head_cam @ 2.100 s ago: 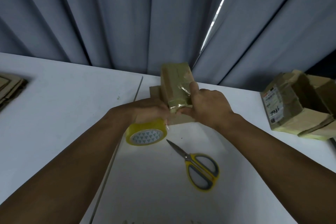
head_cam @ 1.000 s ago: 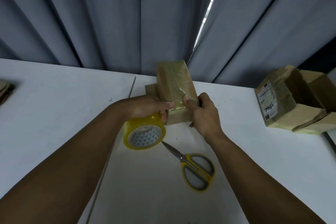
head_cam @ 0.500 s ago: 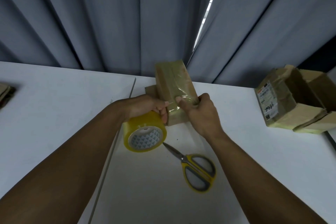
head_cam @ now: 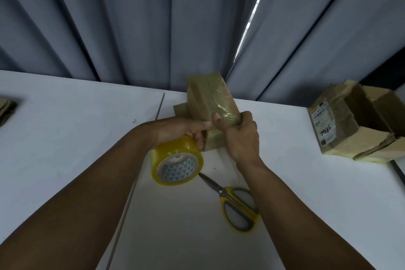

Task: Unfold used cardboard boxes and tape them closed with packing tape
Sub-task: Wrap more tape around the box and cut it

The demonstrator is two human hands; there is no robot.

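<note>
A small brown cardboard box, wrapped in glossy tape, stands at the far middle of the white table. My right hand grips its near end, thumb pressed on the taped top. My left hand holds a yellow roll of packing tape just left of the box's near end, its fingers beside my right thumb. Whether a strip of tape runs from roll to box is hard to tell.
Yellow-handled scissors lie on the table below my hands. An opened, taped cardboard box with a label sits at the right edge. Flattened cardboard shows at the far left. Grey curtains hang behind the table.
My right thumb has slid along the box's taped top toward my left hand. The tape roll has dropped slightly lower and nearer. The box stays in place.
</note>
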